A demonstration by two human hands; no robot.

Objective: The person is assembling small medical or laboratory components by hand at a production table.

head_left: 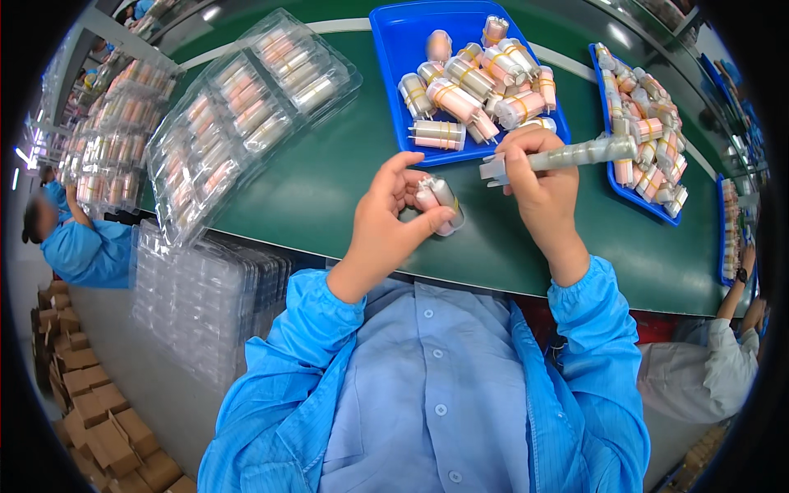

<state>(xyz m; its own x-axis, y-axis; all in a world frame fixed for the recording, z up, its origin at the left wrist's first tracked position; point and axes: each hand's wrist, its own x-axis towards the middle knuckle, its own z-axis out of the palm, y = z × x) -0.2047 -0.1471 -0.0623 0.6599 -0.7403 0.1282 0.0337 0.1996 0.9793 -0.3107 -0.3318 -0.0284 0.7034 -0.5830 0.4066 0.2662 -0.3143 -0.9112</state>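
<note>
My left hand point(393, 215) is closed round a small bundle of pink and grey cylinders point(440, 203), held just above the green table in front of me. The bundle has a clear cap or sleeve at its lower end. In my right hand point(538, 185) is a long, pale grey tube-shaped tool point(588, 153) with a pale, forked-looking tip pointing left toward the bundle. The fingers wrap round it near that tip, apart from the bundle. Just beyond both hands stands a blue tray point(394, 45) with several similar bundles point(452, 99) bound by yellow rubber bands.
Clear plastic blister trays point(246, 115) filled with bundles lie at the far left. A second blue tray point(612, 177) heaped with bundles is on the right. Stacked clear trays point(197, 304) stand below the table's left edge. Other people point(86, 246) sit at both sides.
</note>
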